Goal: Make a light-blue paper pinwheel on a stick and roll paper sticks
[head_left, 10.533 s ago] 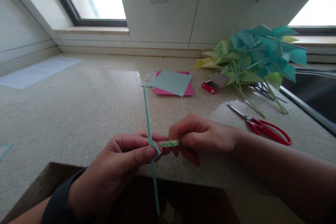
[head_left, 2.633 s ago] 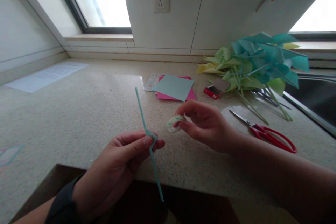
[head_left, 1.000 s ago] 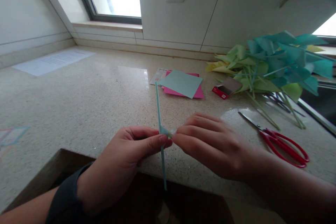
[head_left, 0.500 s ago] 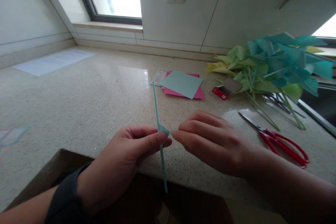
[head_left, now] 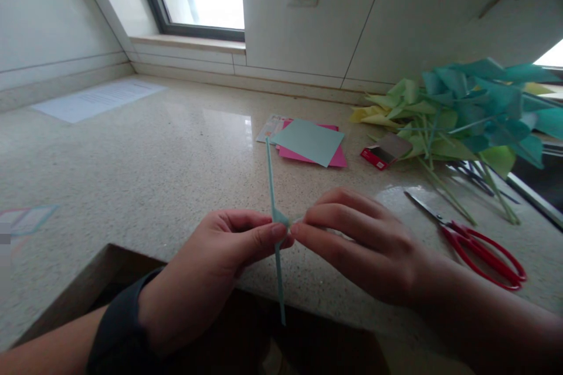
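A pale blue sheet of folded paper [head_left: 271,181] stands nearly edge-on to me above the front edge of the counter. My left hand [head_left: 233,246] pinches it at its middle, thumb on a small folded flap. Close beside that flap, my right hand [head_left: 356,240] has its thumb and fingers pressed together. A thin, whitish, see-through bit shows by these fingertips, too small to name. Red-handled scissors [head_left: 477,252] lie on the counter right of my right hand, blades pointing up and left.
Pink and pale blue paper squares [head_left: 310,142] lie stacked ahead. Right of them sit a small open red box [head_left: 378,155] and a heap of blue, green and yellow paper pinwheels [head_left: 479,105] on sticks. A printed sheet [head_left: 99,99] lies far left on the stone counter [head_left: 185,158].
The right fingertips have come slightly closer to the paper's flap. My view has shifted a little, so everything appears slightly farther right. The left hand keeps its pinch.
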The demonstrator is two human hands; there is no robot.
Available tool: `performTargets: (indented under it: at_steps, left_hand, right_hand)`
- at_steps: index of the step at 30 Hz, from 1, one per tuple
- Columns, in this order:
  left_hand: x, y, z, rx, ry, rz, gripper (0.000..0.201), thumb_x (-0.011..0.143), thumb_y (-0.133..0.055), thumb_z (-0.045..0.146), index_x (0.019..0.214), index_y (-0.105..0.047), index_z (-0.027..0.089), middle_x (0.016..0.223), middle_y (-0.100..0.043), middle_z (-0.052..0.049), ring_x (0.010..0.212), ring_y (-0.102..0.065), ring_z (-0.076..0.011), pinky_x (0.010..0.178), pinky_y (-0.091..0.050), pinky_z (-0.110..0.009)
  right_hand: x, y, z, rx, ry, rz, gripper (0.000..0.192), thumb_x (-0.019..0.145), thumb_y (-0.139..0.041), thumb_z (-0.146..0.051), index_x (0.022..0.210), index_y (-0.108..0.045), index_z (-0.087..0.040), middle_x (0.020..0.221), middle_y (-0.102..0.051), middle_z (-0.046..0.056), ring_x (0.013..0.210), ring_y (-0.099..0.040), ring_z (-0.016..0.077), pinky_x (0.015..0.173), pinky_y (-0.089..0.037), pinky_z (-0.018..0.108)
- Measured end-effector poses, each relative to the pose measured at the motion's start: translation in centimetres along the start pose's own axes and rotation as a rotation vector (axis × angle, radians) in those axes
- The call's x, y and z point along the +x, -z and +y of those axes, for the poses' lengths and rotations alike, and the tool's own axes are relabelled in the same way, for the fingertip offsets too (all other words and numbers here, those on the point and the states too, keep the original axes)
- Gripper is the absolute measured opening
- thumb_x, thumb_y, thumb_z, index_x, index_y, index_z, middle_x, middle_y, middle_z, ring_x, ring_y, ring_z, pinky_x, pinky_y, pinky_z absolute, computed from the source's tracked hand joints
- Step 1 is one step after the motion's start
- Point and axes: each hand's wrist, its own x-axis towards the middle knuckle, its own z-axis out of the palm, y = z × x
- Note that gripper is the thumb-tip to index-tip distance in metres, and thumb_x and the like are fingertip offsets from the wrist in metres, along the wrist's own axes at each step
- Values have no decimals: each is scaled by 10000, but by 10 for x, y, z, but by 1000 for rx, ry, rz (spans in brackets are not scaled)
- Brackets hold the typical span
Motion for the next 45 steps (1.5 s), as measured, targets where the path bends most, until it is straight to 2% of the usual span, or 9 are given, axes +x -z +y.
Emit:
performTargets:
  at_steps: [5,9,13,20,25,32,35,40,45]
  left_hand:
    - [0,-1,1,5,15,21,162,781,-831,336,773,-804,177,774,-766,-32,739,-618,-138,694,-442,-218]
    - [-1,-3,2,45,15,19,177,770,-839,348,816,-816,178,811,-773,-43,737,-615,-146,691,-447,-233]
    - [-2,-4,2,87,19,57,172,757,-843,356,777,-811,188,776,-765,-35,712,-618,-152,680,-448,-248]
    - [-2,-6,4,106,34,65,219,739,-852,405,745,-804,191,744,-751,-23,686,-601,-142,665,-440,-246]
    - [-3,-7,5,87,27,78,210,734,-856,388,730,-793,188,726,-745,-25,666,-602,-144,651,-437,-255]
    - [-1,-5,4,71,30,58,216,749,-846,391,772,-805,180,800,-778,-50,728,-639,-163,721,-454,-285]
    - [-2,-5,4,41,30,77,198,726,-866,378,743,-799,192,758,-771,-18,708,-619,-134,707,-435,-256]
    - [-4,-5,5,49,33,77,189,756,-848,372,767,-806,188,801,-792,-33,775,-649,-144,747,-434,-246]
    - [-3,-5,3,42,44,60,217,742,-857,398,764,-807,188,795,-797,-41,768,-656,-154,750,-435,-261]
  right_hand:
    - [1,-2,0,9,6,-13,186,1009,-471,-109,1044,-646,-59,841,-690,96,779,-610,203,676,-524,354]
    - [1,-1,-1,48,11,37,106,959,-525,-58,1024,-606,-77,804,-691,80,736,-621,187,642,-522,334]
    - [1,-2,-1,57,31,80,109,940,-521,-47,1010,-577,-107,813,-707,88,754,-653,195,655,-546,345]
    - [4,-1,-2,31,68,61,145,956,-452,-43,947,-572,-122,795,-726,98,779,-678,213,679,-575,370]
    - [3,1,-1,28,71,44,169,972,-433,-59,969,-573,-153,795,-723,78,795,-673,204,683,-562,359]
    - [2,4,2,60,54,4,158,996,-433,-79,1013,-580,-134,837,-720,84,824,-656,201,688,-535,350]
    - [3,4,3,51,22,-35,152,1010,-444,-91,1018,-593,-114,837,-709,79,783,-617,186,672,-506,331]
    - [-3,-3,4,86,-87,-56,122,969,-528,-74,1057,-607,-100,834,-664,54,757,-531,166,653,-438,301]
    - [-3,-9,-1,249,-295,-73,244,894,-562,-106,1138,-576,-110,958,-653,57,897,-563,182,850,-405,376]
